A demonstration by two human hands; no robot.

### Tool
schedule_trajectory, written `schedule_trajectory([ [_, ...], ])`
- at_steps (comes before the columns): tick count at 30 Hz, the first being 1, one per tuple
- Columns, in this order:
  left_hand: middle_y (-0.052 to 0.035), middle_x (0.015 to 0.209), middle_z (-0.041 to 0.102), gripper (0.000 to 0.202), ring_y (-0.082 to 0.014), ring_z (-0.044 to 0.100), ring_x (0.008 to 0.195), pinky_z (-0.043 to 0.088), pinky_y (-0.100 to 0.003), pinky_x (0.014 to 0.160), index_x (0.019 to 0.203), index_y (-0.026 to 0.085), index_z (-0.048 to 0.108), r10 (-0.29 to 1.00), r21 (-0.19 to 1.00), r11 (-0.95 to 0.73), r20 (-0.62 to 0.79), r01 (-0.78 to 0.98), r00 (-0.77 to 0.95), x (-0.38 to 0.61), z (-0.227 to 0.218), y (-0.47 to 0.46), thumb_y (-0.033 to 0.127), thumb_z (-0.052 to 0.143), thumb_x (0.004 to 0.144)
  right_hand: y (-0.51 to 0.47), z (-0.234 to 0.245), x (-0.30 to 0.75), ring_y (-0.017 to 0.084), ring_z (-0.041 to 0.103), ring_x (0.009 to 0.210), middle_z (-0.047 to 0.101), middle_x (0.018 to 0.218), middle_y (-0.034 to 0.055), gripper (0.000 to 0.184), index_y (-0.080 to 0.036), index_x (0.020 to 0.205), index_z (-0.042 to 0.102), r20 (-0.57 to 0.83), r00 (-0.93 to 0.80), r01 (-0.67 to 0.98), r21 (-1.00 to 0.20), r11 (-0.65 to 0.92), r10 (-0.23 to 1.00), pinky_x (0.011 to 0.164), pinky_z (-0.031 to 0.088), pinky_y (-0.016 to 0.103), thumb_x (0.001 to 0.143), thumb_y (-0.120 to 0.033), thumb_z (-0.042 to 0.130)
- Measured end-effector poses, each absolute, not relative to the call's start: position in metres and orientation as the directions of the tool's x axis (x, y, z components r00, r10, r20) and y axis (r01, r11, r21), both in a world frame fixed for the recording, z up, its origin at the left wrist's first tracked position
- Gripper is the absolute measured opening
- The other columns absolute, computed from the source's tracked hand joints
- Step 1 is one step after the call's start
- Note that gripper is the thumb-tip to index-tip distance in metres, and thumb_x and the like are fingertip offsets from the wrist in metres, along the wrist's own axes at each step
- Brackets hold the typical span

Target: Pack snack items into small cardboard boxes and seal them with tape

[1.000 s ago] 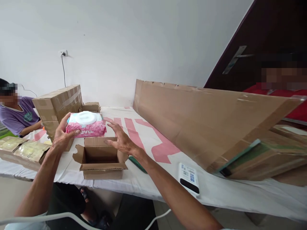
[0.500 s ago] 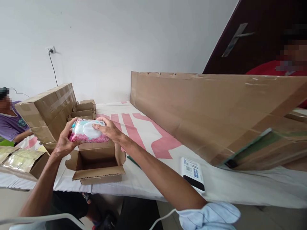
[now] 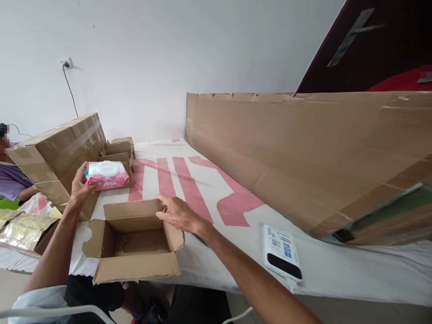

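My left hand grips the left end of a pink and white pack of wet wipes, holding it above the table behind a small cardboard box. That open cardboard box stands near the table's front edge, its flaps folded outward, with nothing visible inside. My right hand is closed on the box's back flap near its right corner, thumb and fingers pinching the edge.
Large taped cartons are stacked at the left, with small open boxes beside them. A long cardboard panel stands on the right. A white device lies on the cloth-covered table. One person sits at the far left.
My right hand has left the pack of wet wipes and moved down onto the box's back flap. My left hand has carried the pack a little to the left.
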State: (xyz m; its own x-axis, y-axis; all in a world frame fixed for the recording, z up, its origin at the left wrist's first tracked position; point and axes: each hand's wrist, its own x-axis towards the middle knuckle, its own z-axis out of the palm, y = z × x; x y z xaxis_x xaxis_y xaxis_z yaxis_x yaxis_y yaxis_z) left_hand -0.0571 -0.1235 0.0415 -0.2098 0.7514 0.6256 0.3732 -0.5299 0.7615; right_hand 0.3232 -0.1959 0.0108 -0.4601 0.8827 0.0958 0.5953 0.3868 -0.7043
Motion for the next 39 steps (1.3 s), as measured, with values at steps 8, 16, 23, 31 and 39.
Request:
schedule_trajectory([
  [8, -0.0137, 0.156, 0.063, 0.117, -0.0419, 0.060, 0.141, 0.053, -0.050, 0.116, 0.158, 0.022, 0.055, 0.933, 0.936, -0.170, 0.254, 0.309, -0.255, -0.060, -0.053, -0.121, 0.044, 0.103, 0.053, -0.204, -0.041, 0.322, 0.025, 0.071, 0.101, 0.078, 0.108, 0.0080, 0.046, -0.019, 0.127, 0.070, 0.153, -0.352, 0.081, -0.978, 0.193, 0.923, 0.091, 0.053, 0.037, 0.087, -0.042, 0.066],
  [16, -0.0162, 0.153, 0.065, 0.106, -0.0412, 0.058, 0.145, 0.052, -0.046, 0.119, 0.152, 0.018, 0.060, 0.916, 0.893, -0.162, 0.294, 0.420, -0.272, -0.068, -0.089, -0.076, 0.051, 0.098, 0.059, -0.200, -0.062, 0.326, 0.024, 0.069, 0.092, 0.078, 0.096, 0.0040, 0.033, -0.021, 0.097, 0.078, 0.066, -0.422, -0.113, -0.993, 0.020, 0.904, 0.083, 0.052, 0.033, 0.085, -0.051, 0.069],
  [23, -0.0167, 0.154, 0.062, 0.086, -0.0433, 0.051, 0.149, 0.038, -0.059, 0.127, 0.152, 0.021, 0.060, 0.886, 0.736, -0.021, 0.327, 0.676, -0.329, -0.083, -0.096, -0.063, 0.044, 0.087, 0.074, -0.196, -0.072, 0.328, 0.022, 0.063, 0.082, 0.074, 0.085, 0.0028, 0.031, -0.020, 0.085, 0.079, 0.051, -0.360, -0.059, -0.998, 0.032, 0.932, 0.073, 0.051, 0.030, 0.083, -0.049, 0.067],
  [31, -0.0159, 0.174, 0.040, 0.076, -0.0444, 0.035, 0.158, 0.035, -0.065, 0.123, 0.160, 0.031, 0.052, 0.958, 0.147, -0.023, 0.285, 0.989, -0.020, -0.049, -0.088, -0.069, 0.030, 0.076, 0.089, -0.194, -0.084, 0.340, 0.032, 0.066, 0.130, 0.073, 0.136, 0.0157, 0.078, -0.026, 0.137, 0.070, 0.124, -0.320, -0.329, -0.944, 0.013, 0.939, 0.114, 0.049, 0.048, 0.085, -0.084, 0.068],
  [39, -0.0169, 0.175, 0.036, 0.074, -0.0460, 0.031, 0.157, 0.041, -0.067, 0.113, 0.167, 0.035, 0.040, 0.982, -0.126, -0.032, 0.178, 0.992, 0.054, -0.038, -0.084, -0.060, 0.034, 0.066, 0.098, -0.231, -0.120, 0.362, 0.041, 0.055, 0.145, 0.066, 0.148, 0.0098, 0.130, -0.037, 0.159, 0.054, 0.007, -0.558, -0.063, -0.997, -0.033, 0.830, 0.126, 0.040, 0.057, 0.042, -0.067, 0.102],
])
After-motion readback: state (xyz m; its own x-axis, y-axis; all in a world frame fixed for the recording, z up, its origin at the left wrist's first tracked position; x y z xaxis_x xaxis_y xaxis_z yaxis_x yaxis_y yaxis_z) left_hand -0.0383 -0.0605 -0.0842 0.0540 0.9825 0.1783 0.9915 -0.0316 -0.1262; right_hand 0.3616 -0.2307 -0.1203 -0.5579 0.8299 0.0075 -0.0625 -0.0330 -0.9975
